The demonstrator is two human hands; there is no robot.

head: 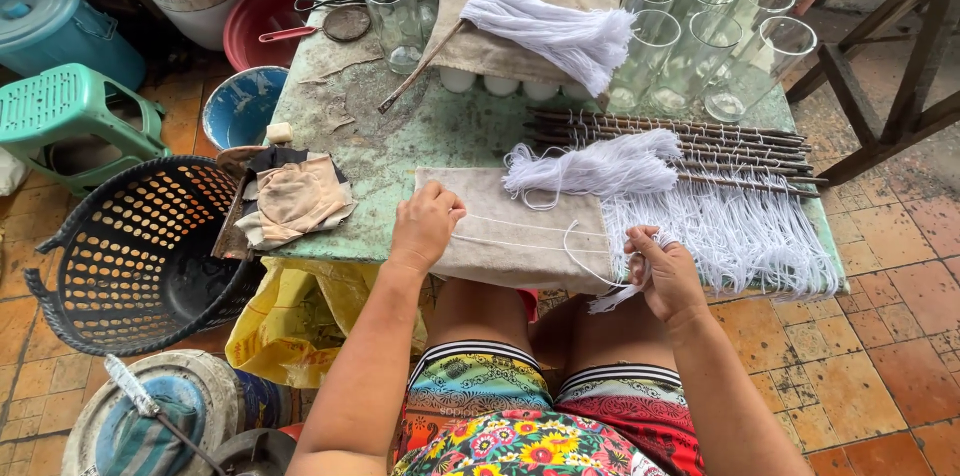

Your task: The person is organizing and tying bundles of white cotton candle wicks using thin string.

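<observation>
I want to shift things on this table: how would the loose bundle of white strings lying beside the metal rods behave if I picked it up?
The bundle of white strings would probably be floppy and light: its ends already droop and curl on the beige cloth. Loose strands might slip out, since nothing visibly ties it. They could snag the metal rods it lies against.

Head view, steeply downward (close-up)

A worn green table (340, 106) stands on an orange tiled floor (880, 356) in daylight. Left of the table sit a dark perforated basket (120, 256), a green plastic stool (70, 116), a teal lidded bucket (50, 21) and a blue bowl (240, 106). Right of the table stands a dark wooden frame (890, 86).
</observation>
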